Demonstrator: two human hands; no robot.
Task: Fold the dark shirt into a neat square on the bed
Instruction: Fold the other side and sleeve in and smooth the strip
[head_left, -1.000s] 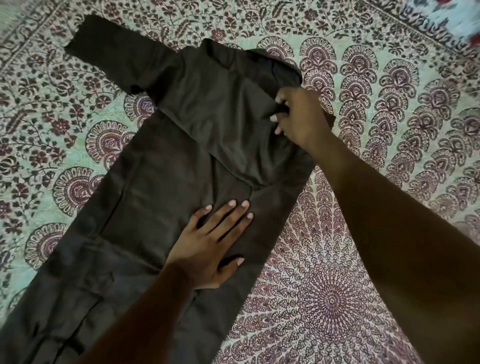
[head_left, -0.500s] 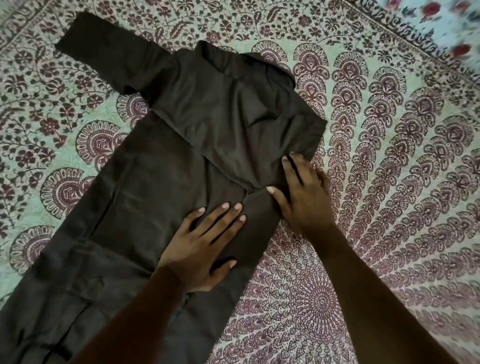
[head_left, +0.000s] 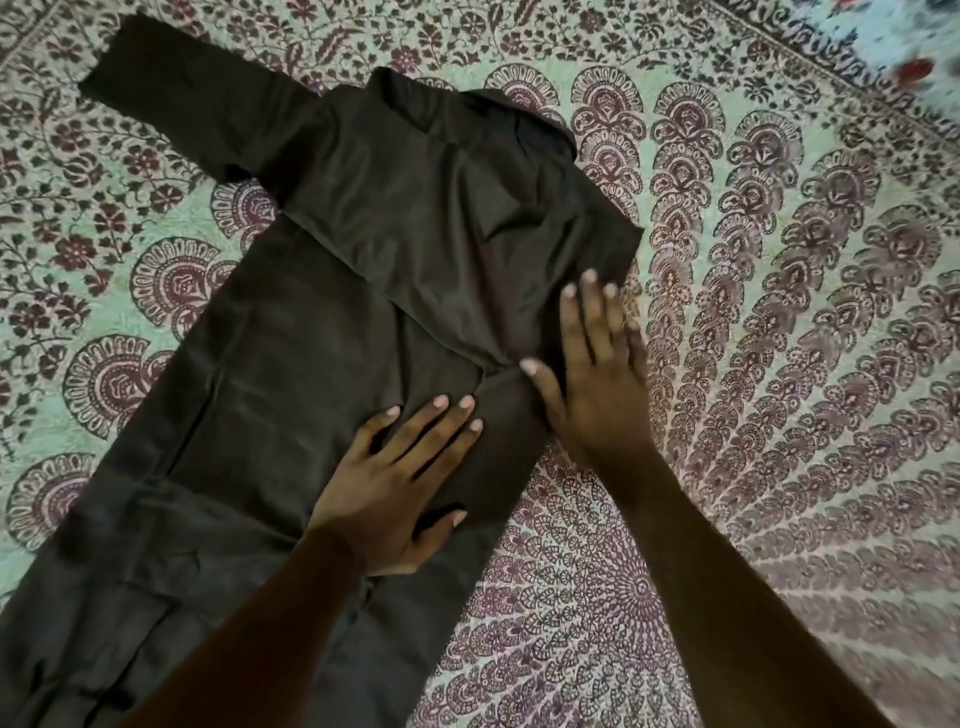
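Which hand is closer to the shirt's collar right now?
Right. The right hand lies flat on the folded-in side of the dark shirt, fingers pointing toward the collar above; the left hand presses the shirt's middle, lower down and farther from it.

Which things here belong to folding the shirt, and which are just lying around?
Part of the job: dark shirt, one sleeve folded in; left hand and right hand, both flat on it; bed underneath.
Lying about: blurred floral cloth at the top right corner.
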